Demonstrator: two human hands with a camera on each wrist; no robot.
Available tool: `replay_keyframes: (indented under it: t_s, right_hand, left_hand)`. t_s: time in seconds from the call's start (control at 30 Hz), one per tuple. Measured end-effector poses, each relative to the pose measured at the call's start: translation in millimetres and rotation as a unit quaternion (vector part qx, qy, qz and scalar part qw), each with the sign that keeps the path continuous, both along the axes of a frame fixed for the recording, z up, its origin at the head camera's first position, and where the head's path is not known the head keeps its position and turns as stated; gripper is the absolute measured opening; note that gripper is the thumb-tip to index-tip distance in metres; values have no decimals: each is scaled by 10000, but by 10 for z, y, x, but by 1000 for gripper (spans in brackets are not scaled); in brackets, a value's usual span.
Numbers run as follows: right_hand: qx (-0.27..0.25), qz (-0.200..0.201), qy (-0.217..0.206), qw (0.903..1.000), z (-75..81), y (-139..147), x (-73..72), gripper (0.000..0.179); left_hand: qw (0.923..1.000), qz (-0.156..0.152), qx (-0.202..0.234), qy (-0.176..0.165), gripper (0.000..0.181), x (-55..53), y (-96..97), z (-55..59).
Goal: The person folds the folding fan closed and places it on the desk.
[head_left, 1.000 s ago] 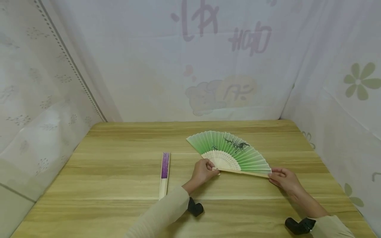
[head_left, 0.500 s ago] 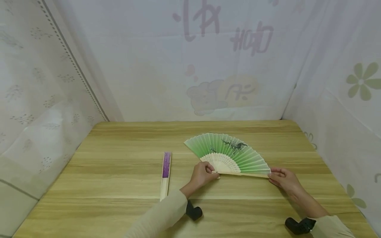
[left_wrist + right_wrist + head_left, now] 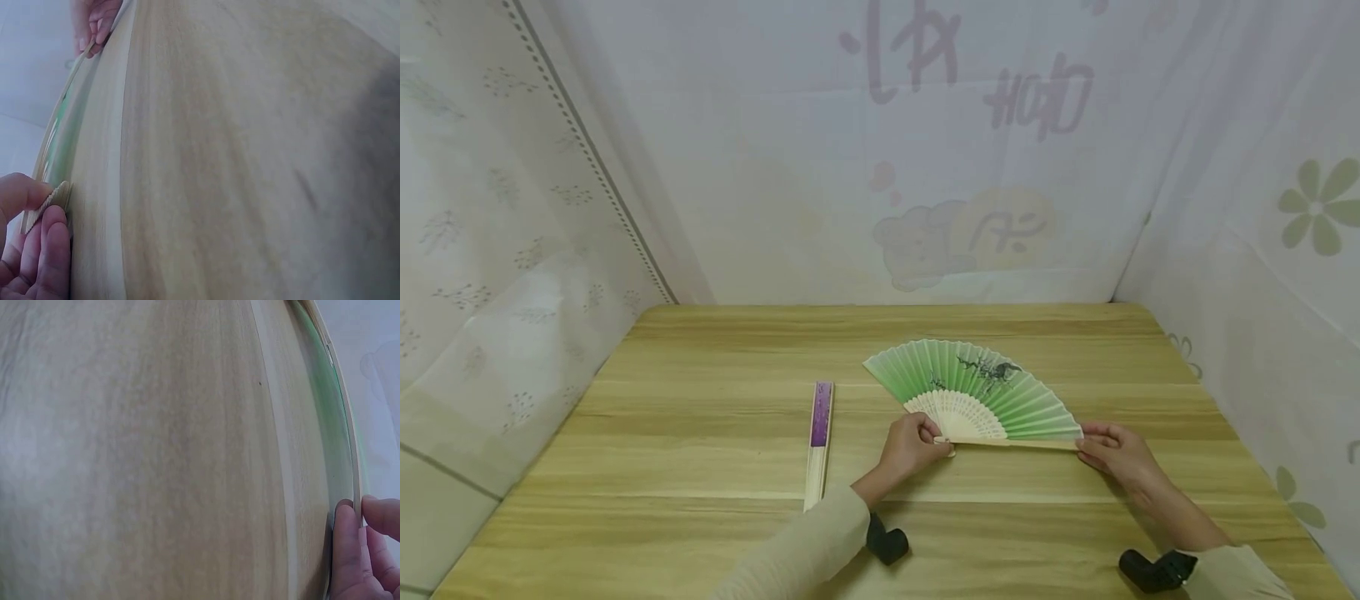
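Observation:
A green folding fan (image 3: 1037, 404) is spread wide over the right half of the table, with a dark branch pattern on its pleated cloth and pale slatted ribs. My left hand (image 3: 910, 450) pinches its pivot end between thumb and fingers; the left wrist view shows the stacked rib ends (image 3: 50, 206) in that pinch. At the other end of the near outer rib, my right hand (image 3: 1116, 458) pinches the tip by the cloth's corner, thumb (image 3: 381, 515) on one side and fingers on the other. Left of my left hand lies a folded purple fan (image 3: 821, 417).
The wood-grain table (image 3: 700, 350) is bordered by white printed curtains (image 3: 775, 167) at the back and both sides. Black wrist devices (image 3: 887, 540) sit below both hands. My left sleeve overlaps the lower end of the purple fan in the head view.
The pivot end and my left hand have come slightly nearer to me, and the fan's upper edge sits a little lower. My right hand keeps its hold at the rib tip.

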State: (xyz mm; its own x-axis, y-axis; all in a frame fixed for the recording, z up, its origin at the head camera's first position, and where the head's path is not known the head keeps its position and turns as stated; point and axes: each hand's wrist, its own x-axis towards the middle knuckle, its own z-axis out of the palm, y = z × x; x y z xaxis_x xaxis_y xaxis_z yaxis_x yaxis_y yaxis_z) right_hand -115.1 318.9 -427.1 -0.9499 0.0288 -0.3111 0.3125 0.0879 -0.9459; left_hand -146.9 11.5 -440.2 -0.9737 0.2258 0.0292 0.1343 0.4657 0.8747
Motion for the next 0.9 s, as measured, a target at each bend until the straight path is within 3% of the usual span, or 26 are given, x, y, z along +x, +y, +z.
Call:
replay_keyframes:
  t_s: [0.3,0.53,0.7,0.9]
  right_hand:
    - [43,-4,61,10000,-34,8,-12,51]
    - [232,45,50,9997,-37,31,-22,54]
    - [230,44,-4,9997,-29,31,-19,56]
    - [219,104,6,9997,-18,27,-21,54]
  left_hand:
    - [9995,-285,-65,148,22,8,-38,17]
    - [9983,-560,-96,-108,25,1,-136,90]
    - [9972,-677,124,-295,26,-116,-272,159]
    - [9961,-795,363,-144,27,-333,-442,315]
